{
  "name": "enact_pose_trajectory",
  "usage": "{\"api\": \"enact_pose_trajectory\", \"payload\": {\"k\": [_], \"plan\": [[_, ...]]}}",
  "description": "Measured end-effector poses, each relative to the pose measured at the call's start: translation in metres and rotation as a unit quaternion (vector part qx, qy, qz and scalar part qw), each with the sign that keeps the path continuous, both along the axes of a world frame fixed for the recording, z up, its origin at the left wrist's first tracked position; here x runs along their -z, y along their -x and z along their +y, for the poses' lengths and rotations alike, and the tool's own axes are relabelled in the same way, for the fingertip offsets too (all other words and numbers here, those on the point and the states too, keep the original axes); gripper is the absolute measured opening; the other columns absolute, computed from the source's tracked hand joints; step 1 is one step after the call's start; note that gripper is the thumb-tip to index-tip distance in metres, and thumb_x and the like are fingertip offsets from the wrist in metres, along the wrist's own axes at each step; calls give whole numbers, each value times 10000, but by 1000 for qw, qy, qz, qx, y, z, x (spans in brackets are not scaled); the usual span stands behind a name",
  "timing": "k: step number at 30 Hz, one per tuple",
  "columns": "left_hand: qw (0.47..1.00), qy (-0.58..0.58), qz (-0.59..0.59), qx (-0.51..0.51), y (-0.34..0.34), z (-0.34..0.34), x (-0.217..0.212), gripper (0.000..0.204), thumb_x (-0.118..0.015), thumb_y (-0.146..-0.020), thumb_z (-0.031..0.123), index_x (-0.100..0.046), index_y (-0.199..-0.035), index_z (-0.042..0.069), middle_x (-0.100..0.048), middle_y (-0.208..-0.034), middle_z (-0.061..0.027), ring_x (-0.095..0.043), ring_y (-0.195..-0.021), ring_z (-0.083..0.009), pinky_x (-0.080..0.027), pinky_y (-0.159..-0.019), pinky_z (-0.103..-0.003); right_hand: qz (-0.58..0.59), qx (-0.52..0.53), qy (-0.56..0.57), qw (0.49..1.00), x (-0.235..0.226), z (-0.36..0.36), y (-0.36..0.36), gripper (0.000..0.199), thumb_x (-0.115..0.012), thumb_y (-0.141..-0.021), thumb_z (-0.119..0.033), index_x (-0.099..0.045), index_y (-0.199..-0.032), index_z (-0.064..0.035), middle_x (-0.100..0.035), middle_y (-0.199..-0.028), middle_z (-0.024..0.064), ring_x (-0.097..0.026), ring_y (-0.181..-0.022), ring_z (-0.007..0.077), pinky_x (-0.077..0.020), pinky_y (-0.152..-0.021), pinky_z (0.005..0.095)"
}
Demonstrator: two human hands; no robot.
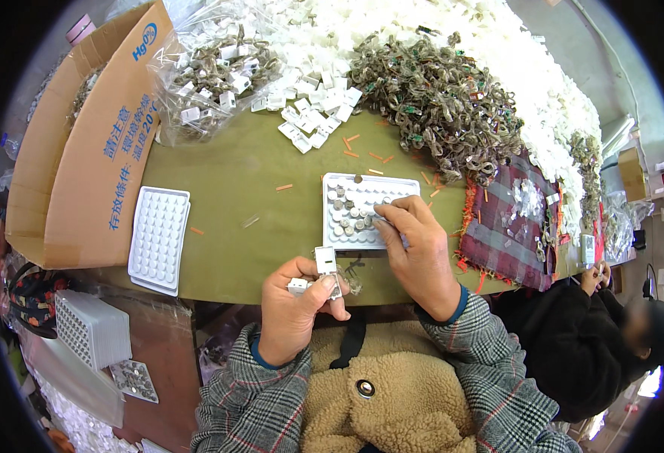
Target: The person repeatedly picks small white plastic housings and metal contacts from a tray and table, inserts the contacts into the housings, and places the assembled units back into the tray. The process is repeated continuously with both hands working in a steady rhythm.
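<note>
Holding white clip (325, 260) upright, left hand (292, 311).

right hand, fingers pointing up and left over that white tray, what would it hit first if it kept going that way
The right hand has its fingertips already over the white tray, so it would probably meet the small round pieces in the tray's pockets first. Whether the fingertips already touch them is unclear.
</note>
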State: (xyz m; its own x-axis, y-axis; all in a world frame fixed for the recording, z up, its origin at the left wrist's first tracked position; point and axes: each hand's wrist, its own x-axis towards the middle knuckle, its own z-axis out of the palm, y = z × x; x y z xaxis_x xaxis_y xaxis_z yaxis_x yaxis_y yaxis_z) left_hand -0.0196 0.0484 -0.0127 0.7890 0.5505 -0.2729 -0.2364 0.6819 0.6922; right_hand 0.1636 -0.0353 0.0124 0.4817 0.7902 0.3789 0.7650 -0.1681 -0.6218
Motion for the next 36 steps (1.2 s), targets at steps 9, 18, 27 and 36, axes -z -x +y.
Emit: {"api": "enact_pose_trajectory", "payload": {"k": [9, 18, 27, 36], "plan": [[999, 28, -1, -30, -2, -1, -2, 146, -623, -964, 90, -598, -1041, -31, -692, -964, -167, -665, -689, -149, -625, -651, -321, -122, -64, 0, 990, 8, 2, -4, 199, -690, -788, 33, -690, -986, 14, -609, -869, 117, -617, -786, 285, -503, -693, 374], [998, 65, 0, -19, 0, -15, -10, 184, -552, -1000, 66, -586, -1143, -44, -686, -946, -119, -688, -769, -146, -641, -729, -312, 91, -130, -51, 986, -20, -26, 38, 157, -703, -802, 42, -687, -958, 26, -670, -863, 131, -676, -733, 286, -544, -628, 340], [998, 63, -22, 11, 14, -34, -7, 197, -605, -978, 71, -611, -1134, -48, -683, -919, -108, -688, -769, -164, -642, -699, -322, 36, -176, -84, 980, -19, -42, 50, 155, -693, -810, 31, -630, -951, 27, -611, -814, 139, -636, -715, 308, -517, -607, 371], [990, 124, -58, 19, 22, -44, -3, 194, -616, -977, 97, -626, -1119, -34, -683, -920, -92, -679, -760, -164, -618, -679, -301, 89, -267, -29, 959, -22, -49, 39, 234, -721, -806, -20, -641, -1022, 21, -625, -938, 157, -631, -792, 322, -521, -688, 378]]}}
